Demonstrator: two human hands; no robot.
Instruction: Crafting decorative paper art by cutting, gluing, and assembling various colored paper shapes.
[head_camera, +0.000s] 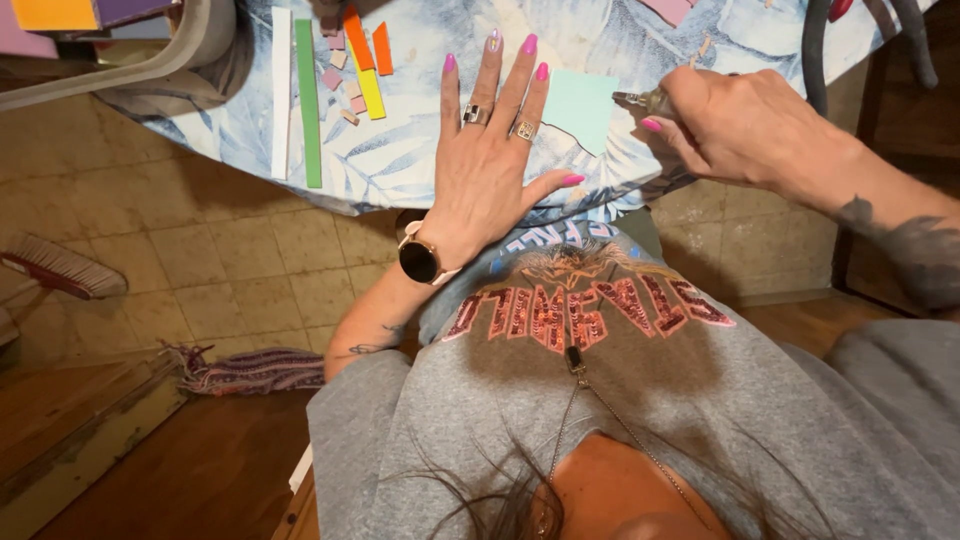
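1. The left hand (487, 165) lies flat, fingers spread, on the counter (420, 165), holding nothing, its fingertips pinning a pale green sheet (578, 108).
2. The right hand (745, 128) is curled tight around a small metal tool (640, 101), its tip just right of the sheet.
3. Coloured strips (308, 100) lie far left.

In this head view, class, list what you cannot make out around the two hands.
- Tool: mostly hidden inside the right hand; kind unclear.
- Pale green sheet: left edge covered by the left hand.
- Small pink pieces: too small to identify.
- Dark hoses: cut off by the top edge.
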